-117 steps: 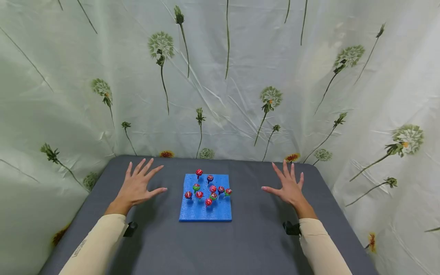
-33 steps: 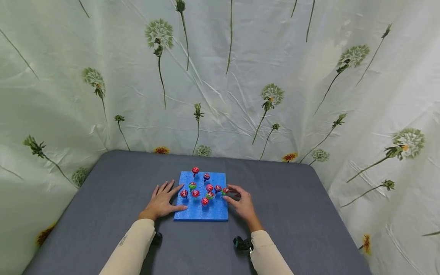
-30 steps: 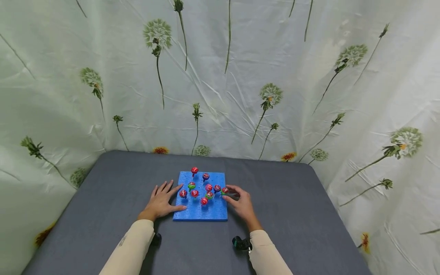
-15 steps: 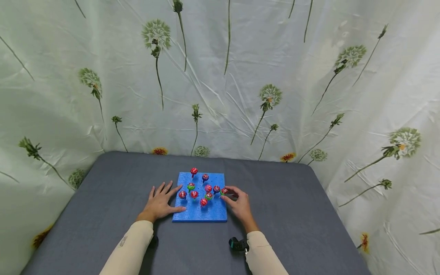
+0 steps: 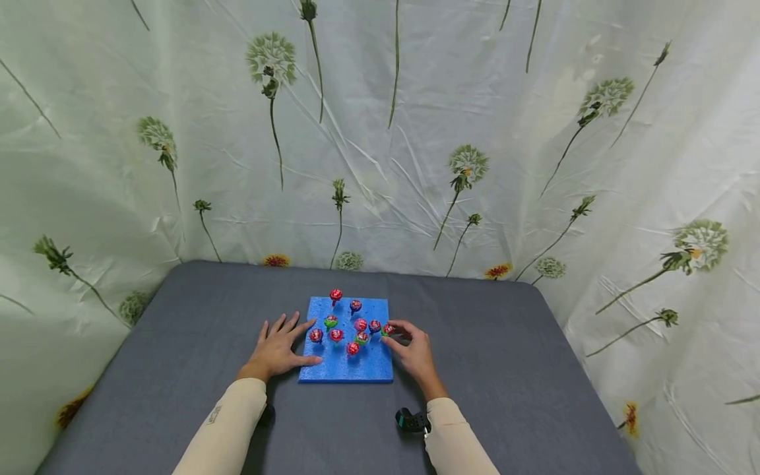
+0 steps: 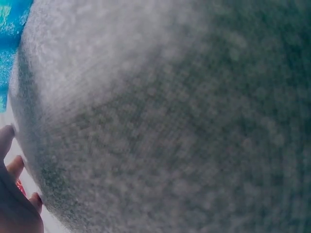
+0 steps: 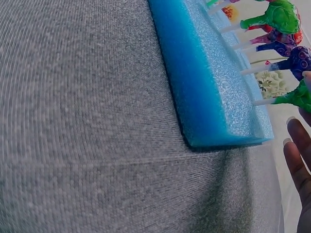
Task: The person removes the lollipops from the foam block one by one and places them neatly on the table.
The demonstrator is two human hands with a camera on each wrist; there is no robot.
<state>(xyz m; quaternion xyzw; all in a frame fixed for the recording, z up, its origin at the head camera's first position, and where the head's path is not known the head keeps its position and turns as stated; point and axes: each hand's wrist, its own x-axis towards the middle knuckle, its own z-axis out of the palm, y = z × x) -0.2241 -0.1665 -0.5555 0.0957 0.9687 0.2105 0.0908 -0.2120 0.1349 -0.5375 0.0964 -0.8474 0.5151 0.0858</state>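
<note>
Several lollipops in shiny wrappers stand by their white sticks in a blue foam board (image 5: 347, 373). At the board's right edge, my right hand (image 5: 417, 354) pinches a green-wrapped lollipop (image 7: 293, 96) between thumb and fingers; its stick is in the foam. My left hand (image 5: 274, 354) lies spread at the left edge, its thumb and index finger reaching onto the foam, the other fingers over the table. In the left wrist view, only some fingers (image 6: 17, 167) and a corner of the blue board show.
A dark grey cloth covers the table (image 5: 493, 369). Behind and around it hangs a pale curtain (image 5: 380, 165) printed with dandelions. A purple-wrapped lollipop (image 7: 299, 62) stands close beside the pinched one.
Both hands came in from the sides to the board, and the right fingers closed round the green lollipop. Over the last second the hands have hardly moved.
</note>
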